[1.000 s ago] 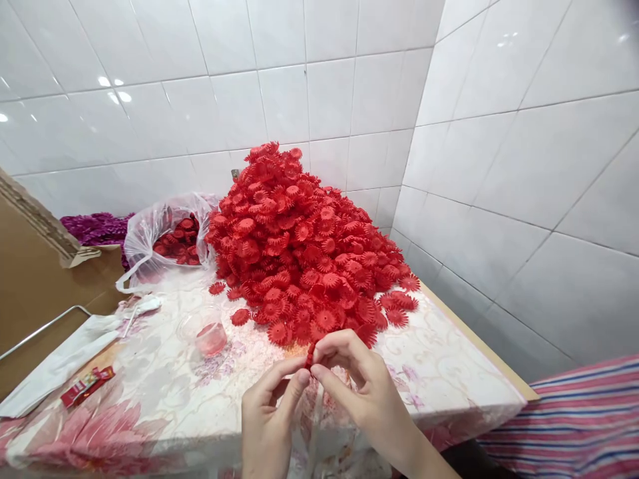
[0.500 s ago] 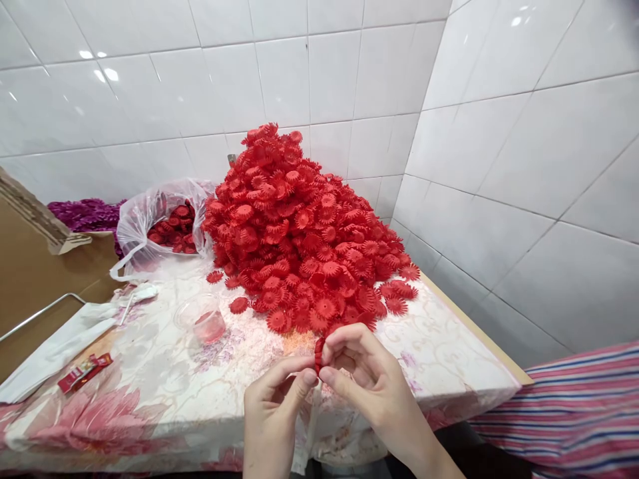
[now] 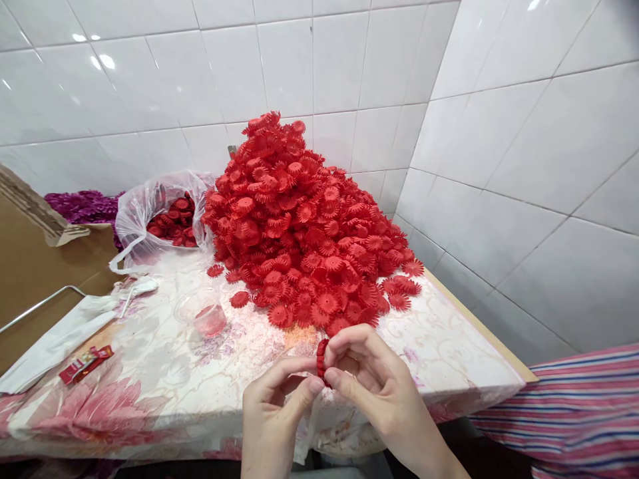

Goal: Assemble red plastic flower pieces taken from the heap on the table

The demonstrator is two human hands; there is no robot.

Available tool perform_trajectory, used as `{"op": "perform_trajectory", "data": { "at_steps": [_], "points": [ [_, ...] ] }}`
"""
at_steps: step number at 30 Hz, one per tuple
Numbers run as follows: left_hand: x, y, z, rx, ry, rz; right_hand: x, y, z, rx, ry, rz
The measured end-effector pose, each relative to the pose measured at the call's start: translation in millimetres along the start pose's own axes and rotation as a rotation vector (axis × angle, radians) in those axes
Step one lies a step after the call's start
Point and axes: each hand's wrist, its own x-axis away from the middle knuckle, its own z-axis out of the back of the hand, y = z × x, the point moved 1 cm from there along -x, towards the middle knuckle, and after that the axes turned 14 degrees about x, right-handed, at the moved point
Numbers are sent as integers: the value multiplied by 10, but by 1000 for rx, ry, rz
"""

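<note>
Between my two hands, just over the table's front part, is a small dark red ribbed piece [image 3: 321, 361], standing on edge. My left hand [image 3: 282, 399] pinches its left side with thumb and index finger. From the right, my right hand [image 3: 372, 376] grips the same piece between thumb and fingertips. Part of it is hidden by the fingers. Right behind my hands rises a tall heap of red fringed fabric-like discs [image 3: 299, 239]. Several loose discs [image 3: 402, 286] lie at its right edge. Left of my hands stands a clear plastic cup [image 3: 207, 313] with reddish content.
A clear plastic bag [image 3: 137, 223] of darker red pieces sits back left, with purple pieces [image 3: 82, 207] behind. At the left are a cardboard box [image 3: 50, 279], white cloth-like material [image 3: 60, 339] and a red wrapper [image 3: 86, 364]. Striped fabric [image 3: 589, 406] hangs at the right. Tiled walls stand behind.
The view has shifted slightly. Both hands stay at the ribbed piece, which shows a little more of its side now, and my fingers have moved slightly around it.
</note>
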Motion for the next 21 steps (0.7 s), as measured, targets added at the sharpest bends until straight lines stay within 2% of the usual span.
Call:
{"op": "perform_trajectory", "data": {
  "at_steps": [8, 13, 18, 21],
  "points": [
    [0, 39, -52, 31, 38, 13, 6, -10, 4, 6, -16, 0],
    [63, 63, -156, 42, 163, -4, 27, -37, -10, 68, 1, 4],
    [94, 40, -201, -102, 161, -63, 60, -52, -32, 237, 56, 11],
    [76, 8, -164, -229, 137, -140, 70, -47, 9, 208, 58, -54]
  ]
}}
